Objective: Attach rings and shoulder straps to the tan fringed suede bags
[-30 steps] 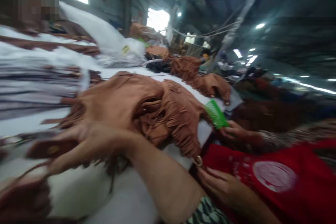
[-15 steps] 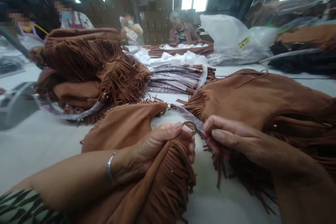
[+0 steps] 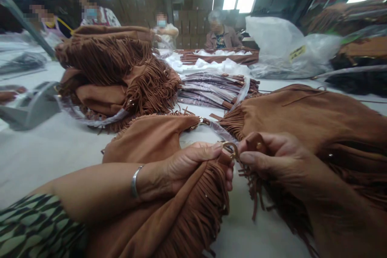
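Note:
A brown fringed bag (image 3: 151, 139) lies in front of me, its fringe hanging toward the lower middle. My left hand (image 3: 193, 169) grips the bag's upper corner, thumb beside a gold metal ring (image 3: 231, 149) fixed there by a short leather tab. Just right of the ring, my right hand (image 3: 272, 161) pinches the end of a brown leather strap (image 3: 255, 142) with a small gold stud on it. The strap end is close against the ring; whether it passes through cannot be made out. A plastic-wrapped strap (image 3: 219, 131) runs from a clasp at the bag's far corner toward my hands.
Brown fringed bags (image 3: 105, 60) are piled at left beside a grey holder (image 3: 33, 107). Another fringed bag (image 3: 290, 113) lies at right. Wrapped straps (image 3: 208, 88) lie in a bundle ahead, with a clear plastic bag (image 3: 290, 52) behind. Several people sit across the table.
My right hand has turned, so the strap end with its stud now shows above the fingers, nearer the ring. The left hand keeps its hold. The whole view has shifted slightly.

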`<state>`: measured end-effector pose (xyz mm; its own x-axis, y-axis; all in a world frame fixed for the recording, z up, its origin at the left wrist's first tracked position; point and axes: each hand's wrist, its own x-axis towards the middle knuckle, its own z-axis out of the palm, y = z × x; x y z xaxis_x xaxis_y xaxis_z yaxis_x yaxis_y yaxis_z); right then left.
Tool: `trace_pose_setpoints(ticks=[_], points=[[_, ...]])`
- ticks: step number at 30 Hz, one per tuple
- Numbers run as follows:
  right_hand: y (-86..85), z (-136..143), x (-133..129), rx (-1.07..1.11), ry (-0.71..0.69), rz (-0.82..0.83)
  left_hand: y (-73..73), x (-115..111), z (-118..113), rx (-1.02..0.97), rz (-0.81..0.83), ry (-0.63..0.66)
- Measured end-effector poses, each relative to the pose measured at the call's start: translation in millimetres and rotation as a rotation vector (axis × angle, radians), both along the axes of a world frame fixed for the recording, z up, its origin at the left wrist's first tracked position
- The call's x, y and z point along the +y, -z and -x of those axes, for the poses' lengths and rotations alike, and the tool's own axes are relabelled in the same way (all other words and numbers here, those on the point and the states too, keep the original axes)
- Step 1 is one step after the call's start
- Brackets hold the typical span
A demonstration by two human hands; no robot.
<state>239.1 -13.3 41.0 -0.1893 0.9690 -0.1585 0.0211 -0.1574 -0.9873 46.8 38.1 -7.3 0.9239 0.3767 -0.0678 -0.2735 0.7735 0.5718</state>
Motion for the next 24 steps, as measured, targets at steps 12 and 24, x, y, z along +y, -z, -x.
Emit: trace_pose_setpoints(ticks=[12, 24], points=[[-8.0, 7.5, -3.2, -0.687, -0.04, -0.484, -6.1, -0.9, -3.7, 0.229, -0.027, 0.061], [-14.1, -4.6, -3.2, -0.555, -0.162, -0.286, -7.1, -4.8, -1.4, 0.207, -0.049, 0.043]])
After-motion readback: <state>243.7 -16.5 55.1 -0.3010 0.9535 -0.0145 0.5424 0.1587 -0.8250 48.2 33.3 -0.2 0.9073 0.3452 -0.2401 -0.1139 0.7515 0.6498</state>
